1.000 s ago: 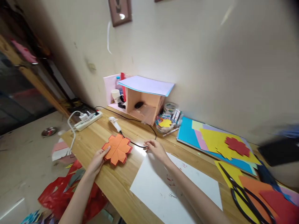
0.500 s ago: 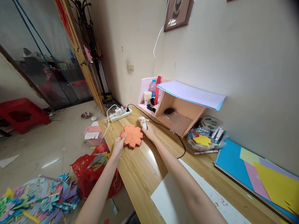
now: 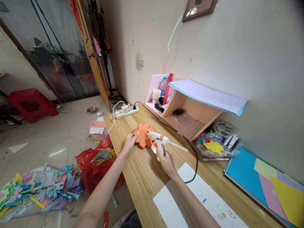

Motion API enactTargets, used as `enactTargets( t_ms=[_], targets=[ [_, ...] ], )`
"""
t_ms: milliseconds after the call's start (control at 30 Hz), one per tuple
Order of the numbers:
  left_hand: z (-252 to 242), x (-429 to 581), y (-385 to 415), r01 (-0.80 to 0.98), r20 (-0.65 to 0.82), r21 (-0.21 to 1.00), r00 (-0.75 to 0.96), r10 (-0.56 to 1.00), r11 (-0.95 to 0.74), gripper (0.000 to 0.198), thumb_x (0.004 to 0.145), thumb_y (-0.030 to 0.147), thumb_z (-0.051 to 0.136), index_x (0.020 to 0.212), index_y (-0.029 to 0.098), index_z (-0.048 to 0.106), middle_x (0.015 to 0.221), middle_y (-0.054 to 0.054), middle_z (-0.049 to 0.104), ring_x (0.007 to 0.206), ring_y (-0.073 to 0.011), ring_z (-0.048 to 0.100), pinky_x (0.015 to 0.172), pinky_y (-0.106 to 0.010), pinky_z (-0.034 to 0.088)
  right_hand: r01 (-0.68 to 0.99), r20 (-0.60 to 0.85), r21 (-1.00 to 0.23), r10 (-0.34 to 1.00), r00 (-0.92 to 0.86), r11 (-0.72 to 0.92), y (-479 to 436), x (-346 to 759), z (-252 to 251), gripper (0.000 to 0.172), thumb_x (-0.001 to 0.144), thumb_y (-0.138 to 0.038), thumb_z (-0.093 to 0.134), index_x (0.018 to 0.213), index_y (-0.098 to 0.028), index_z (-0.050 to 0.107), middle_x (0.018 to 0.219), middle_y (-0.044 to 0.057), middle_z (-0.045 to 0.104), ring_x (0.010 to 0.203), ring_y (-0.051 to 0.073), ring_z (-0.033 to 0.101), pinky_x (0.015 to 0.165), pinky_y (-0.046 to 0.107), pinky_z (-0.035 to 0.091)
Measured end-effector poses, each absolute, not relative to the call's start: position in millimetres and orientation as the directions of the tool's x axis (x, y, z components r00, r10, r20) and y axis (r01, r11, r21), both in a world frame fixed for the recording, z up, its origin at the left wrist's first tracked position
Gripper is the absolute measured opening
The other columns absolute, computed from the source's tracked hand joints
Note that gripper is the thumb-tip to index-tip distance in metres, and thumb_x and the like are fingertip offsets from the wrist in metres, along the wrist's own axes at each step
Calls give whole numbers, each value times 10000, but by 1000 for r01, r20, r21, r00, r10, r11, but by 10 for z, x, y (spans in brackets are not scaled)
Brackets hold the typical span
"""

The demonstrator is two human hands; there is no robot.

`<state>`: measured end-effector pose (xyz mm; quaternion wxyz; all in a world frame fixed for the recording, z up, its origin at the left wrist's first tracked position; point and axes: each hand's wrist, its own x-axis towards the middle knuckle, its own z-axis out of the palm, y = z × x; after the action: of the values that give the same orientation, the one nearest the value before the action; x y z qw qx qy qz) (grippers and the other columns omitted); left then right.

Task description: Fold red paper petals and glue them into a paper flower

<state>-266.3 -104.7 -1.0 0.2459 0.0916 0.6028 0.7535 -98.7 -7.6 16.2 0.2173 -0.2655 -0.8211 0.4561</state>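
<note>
An orange paper flower (image 3: pixel 142 131) with layered petals sits just above the wooden table. My left hand (image 3: pixel 130 142) pinches its near left edge, thumb on top. In my right hand (image 3: pixel 165 158) is a white hot glue gun (image 3: pixel 159 139), fingers wrapped round its handle near an orange trigger. A glue stick (image 3: pixel 177 146) pokes out of the gun's back end. The gun's nozzle points left and reaches over the flower's right petals; whether the tip touches the paper I cannot tell.
A black cord (image 3: pixel 196 164) curves along the table (image 3: pixel 140 177) beside my right arm. White paper (image 3: pixel 166 199) lies under that arm. Behind are a power strip (image 3: pixel 127 112), a cardboard box (image 3: pixel 199 118), and a tub of markers (image 3: pixel 213 147). A red bag (image 3: pixel 92 171) stands left.
My right hand has lifted the glue gun from the table's far side and swung it round, bringing its nozzle over the flower. My left hand keeps hold of the flower. The view has shifted.
</note>
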Motion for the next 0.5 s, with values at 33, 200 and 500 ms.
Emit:
enactTargets(
  t_ms=[33,200,500],
  targets=[
    [-13,-2656,-1051,-260,-159,954,-860,485,-150,406,496,440,727,710,105,644,642,-53,666,624,-162,599,613,-258,452,248,119,-851,630,-768,463,-103,-965,153,257,806,-426,407,691,-217,503,641,22,547,604,184,487,591,289,366],
    [-28,-2635,-1058,-247,-148,960,-848,508,-134,394,527,433,714,739,108,651,696,-61,678,637,-158,603,625,-258,455,229,131,-844,600,-789,486,-175,-908,128,294,834,-409,378,622,-220,452,621,2,514,608,168,490,619,276,348],
    [-39,-2624,-1067,-229,-133,967,-833,537,-115,377,577,421,694,775,104,654,733,-69,687,637,-153,609,621,-249,457,243,102,-863,623,-776,444,-198,-903,96,341,856,-431,332,620,-218,456,660,23,536,679,184,519,679,286,344]
  ],
)
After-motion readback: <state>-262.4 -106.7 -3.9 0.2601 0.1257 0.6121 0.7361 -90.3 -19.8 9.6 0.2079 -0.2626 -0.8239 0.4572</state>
